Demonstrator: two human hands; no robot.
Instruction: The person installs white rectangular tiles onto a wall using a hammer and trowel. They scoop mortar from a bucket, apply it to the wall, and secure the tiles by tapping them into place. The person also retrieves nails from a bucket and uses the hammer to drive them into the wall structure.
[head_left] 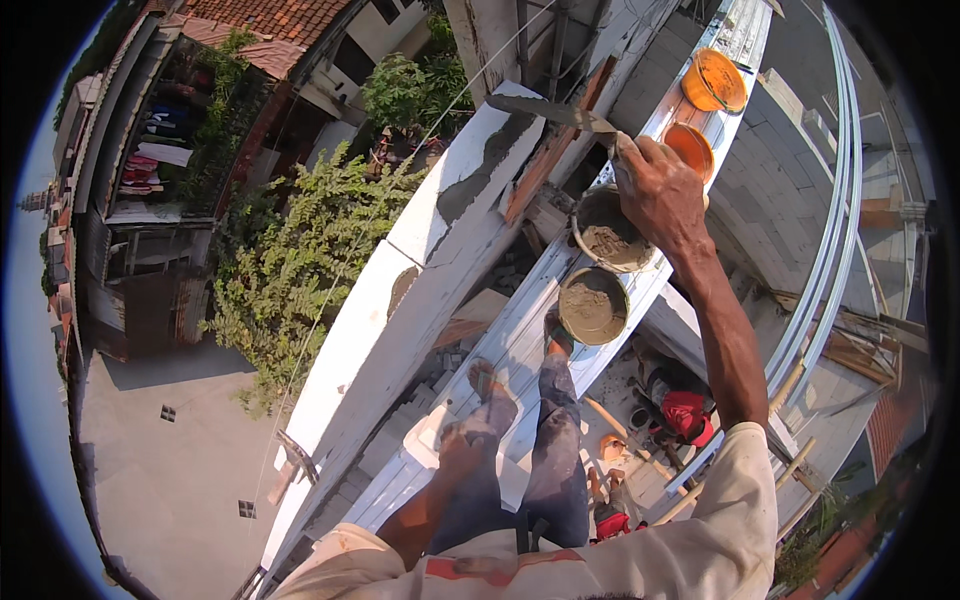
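My right hand (660,190) grips a trowel (550,112), its blade reaching left over the top of a white block wall (415,210), where dark mortar patches (470,185) lie. Below that hand stand two buckets of grey mortar (610,240) (592,310) on long ribbed metal members (630,290). Two orange buckets (715,80) (688,150) sit farther along them, the nearer partly behind my hand. My left hand (460,445) is low, by my left leg; its fingers are too indistinct to tell open from closed.
My feet rest on the metal members, high above a drop. Two people in red (685,410) (610,520) are below among planks and poles. Long metal lengths (835,250) run at right; a thin line crosses at left, over trees (300,250) and a paved yard (160,460).
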